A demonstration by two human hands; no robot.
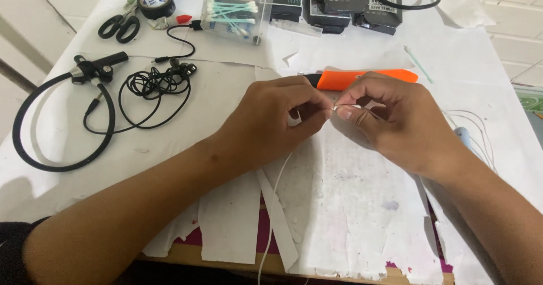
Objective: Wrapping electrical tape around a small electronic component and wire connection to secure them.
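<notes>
My left hand [277, 118] and my right hand [390, 121] meet over the middle of a paper-covered table [350, 206]. Both pinch a thin white cable [275, 197] near its end, fingertips almost touching. The cable runs from my left hand down toward the table's front edge. A small white tip shows between my right thumb and forefinger. Just behind the hands lies an orange tool with a black tip [362, 77].
A black neckband earphone [56, 121] and tangled black earphones [155, 87] lie at the left. Scissors [120, 24], a black tape roll [155, 3], a clear box of cotton swabs [233, 14] and dark boxes [350, 2] sit at the back. More white wire [478, 129] lies right.
</notes>
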